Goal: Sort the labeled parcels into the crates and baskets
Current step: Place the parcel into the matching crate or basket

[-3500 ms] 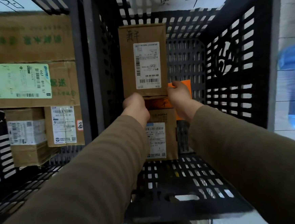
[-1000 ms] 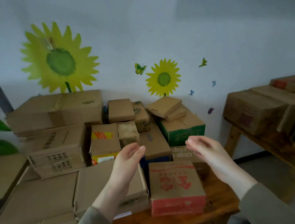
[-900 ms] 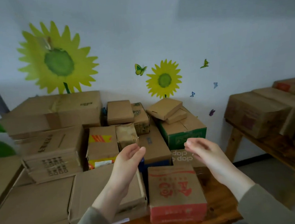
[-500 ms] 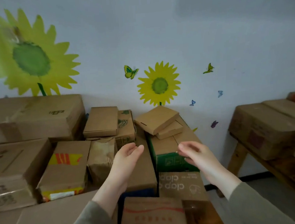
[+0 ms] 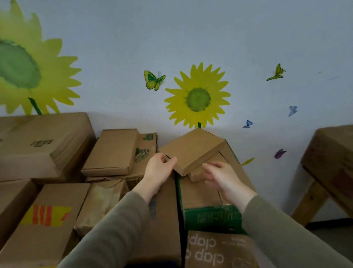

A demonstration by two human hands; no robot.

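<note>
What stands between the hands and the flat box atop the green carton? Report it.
Nothing visible. The left hand pinches the flat box's near corner; the right hand hovers open beside the smaller box under it.

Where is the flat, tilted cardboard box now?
Head view, centre: the flat box lies tilted on a smaller box atop the green-sided carton, below the small sunflower, left hand at its corner.
</note>
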